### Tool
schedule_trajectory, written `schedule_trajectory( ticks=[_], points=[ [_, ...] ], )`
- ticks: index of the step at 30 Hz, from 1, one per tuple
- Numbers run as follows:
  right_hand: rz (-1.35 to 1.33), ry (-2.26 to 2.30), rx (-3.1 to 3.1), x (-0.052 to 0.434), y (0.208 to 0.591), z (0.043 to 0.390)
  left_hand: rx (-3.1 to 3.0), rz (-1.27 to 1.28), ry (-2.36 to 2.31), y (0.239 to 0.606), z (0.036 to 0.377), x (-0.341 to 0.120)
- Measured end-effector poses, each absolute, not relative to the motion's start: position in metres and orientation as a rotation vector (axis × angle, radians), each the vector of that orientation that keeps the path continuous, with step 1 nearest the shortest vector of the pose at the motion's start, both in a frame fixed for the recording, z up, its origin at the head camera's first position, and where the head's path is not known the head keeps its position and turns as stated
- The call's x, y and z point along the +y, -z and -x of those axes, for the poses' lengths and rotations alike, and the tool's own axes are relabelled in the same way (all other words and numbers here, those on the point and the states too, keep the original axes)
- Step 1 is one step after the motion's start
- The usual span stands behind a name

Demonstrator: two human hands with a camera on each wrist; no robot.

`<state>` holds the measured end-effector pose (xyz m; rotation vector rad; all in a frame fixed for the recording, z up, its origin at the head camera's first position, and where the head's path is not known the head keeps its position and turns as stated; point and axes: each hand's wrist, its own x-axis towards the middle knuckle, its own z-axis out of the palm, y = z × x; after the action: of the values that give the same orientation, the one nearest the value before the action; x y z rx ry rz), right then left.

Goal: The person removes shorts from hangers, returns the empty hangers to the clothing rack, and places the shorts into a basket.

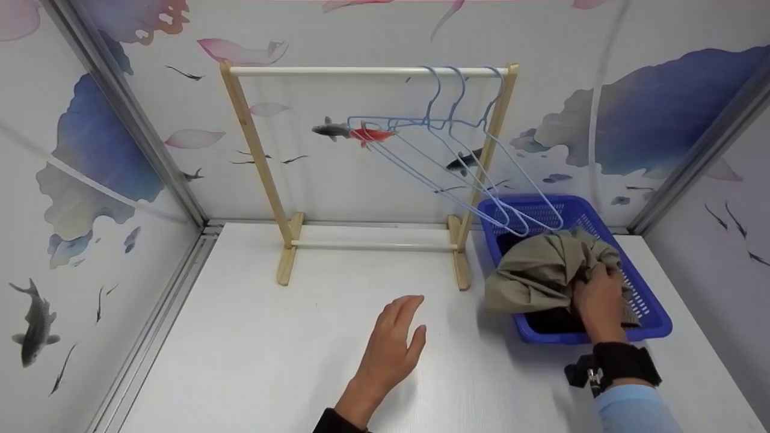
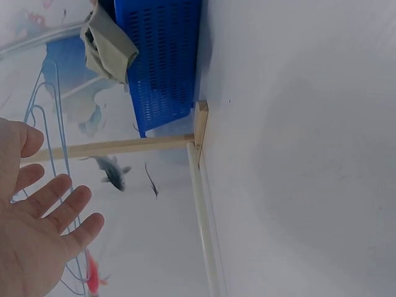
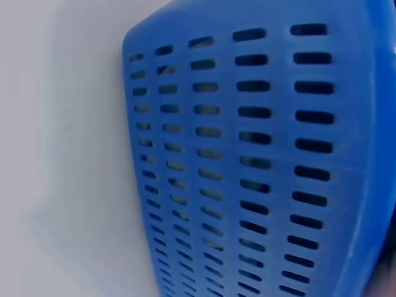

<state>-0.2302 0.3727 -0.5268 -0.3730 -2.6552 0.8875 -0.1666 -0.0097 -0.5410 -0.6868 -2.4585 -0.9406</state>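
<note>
My right hand (image 1: 595,297) grips a crumpled olive-green garment (image 1: 541,270) that hangs over the near left corner of a blue slotted basket (image 1: 652,313). Something dark lies inside the basket under the cloth. My left hand (image 1: 394,340) hovers open over the white table, fingers spread, holding nothing; in the left wrist view the left hand (image 2: 37,241) shows its palm with the garment (image 2: 108,46) and basket (image 2: 164,62) far off. The right wrist view shows only the basket wall (image 3: 247,161); the right hand itself is out of that view.
A wooden clothes rack (image 1: 252,150) with a white rail stands at the back of the white table (image 1: 240,361). Three light-blue wire hangers (image 1: 457,126) hang at the rail's right end, reaching down over the basket. Walls printed with fish and petals enclose three sides.
</note>
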Motion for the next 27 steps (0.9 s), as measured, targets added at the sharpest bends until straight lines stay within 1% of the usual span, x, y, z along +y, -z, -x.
schedule_trajectory(
  ticks=[4,9,14,18,21,25,27],
  points=[
    [0.304,-0.778,-2.753,0.373,0.528,0.232,-2.452,0.674,0.946,0.541,0.168,-0.011],
    [0.352,-0.718,-2.8,0.372,0.522,0.231,-2.441,0.66,0.953,0.541,0.17,-0.015],
    [0.387,-0.7,-2.839,0.368,0.506,0.23,-2.439,0.62,0.941,0.543,0.172,-0.024],
    [0.334,-0.519,-2.675,0.355,0.495,0.226,-2.424,0.595,0.907,0.546,0.174,-0.032],
    [0.356,-0.451,-2.614,0.346,0.485,0.222,-2.398,0.587,0.889,0.546,0.175,-0.038],
    [0.401,-0.514,-2.705,0.34,0.469,0.214,-2.399,0.566,0.893,0.543,0.178,-0.047],
    [0.348,-0.501,-2.694,0.337,0.465,0.21,-2.408,0.554,0.89,0.541,0.18,-0.053]
  ],
)
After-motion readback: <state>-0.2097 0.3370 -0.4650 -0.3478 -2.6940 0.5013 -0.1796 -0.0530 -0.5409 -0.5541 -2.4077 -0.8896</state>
